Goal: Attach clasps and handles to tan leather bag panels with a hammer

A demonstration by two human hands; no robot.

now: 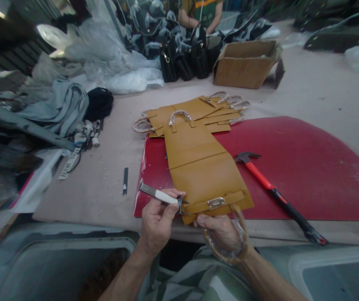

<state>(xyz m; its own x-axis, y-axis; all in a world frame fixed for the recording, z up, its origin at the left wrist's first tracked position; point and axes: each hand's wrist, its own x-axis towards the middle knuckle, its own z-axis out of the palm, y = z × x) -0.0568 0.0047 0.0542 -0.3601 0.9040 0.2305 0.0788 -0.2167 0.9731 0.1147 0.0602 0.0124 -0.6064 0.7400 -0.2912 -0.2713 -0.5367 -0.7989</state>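
Observation:
A mustard leather bag panel (204, 167) lies in front of me, with a silver clasp (216, 203) on the strap across its near end. My left hand (158, 221) grips a metal tool (160, 195) with a pale, wrapped-looking shank. Two prongs at its head point at the strap's left end; I cannot tell whether they touch it. With thumb on top, my right hand (220, 230) pinches the panel's near edge. A plastic-wrapped handle (240, 238) loops over that hand. The fingers under the panel are hidden.
Under the panel is a red board (292, 167), with a claw hammer (270, 188) on it at right. More mustard panels (194, 110) are stacked beyond. A dark strip (125, 181) lies left. Farther back are a cardboard box (245, 67), black bags (185, 58) and another person's arms (212, 26).

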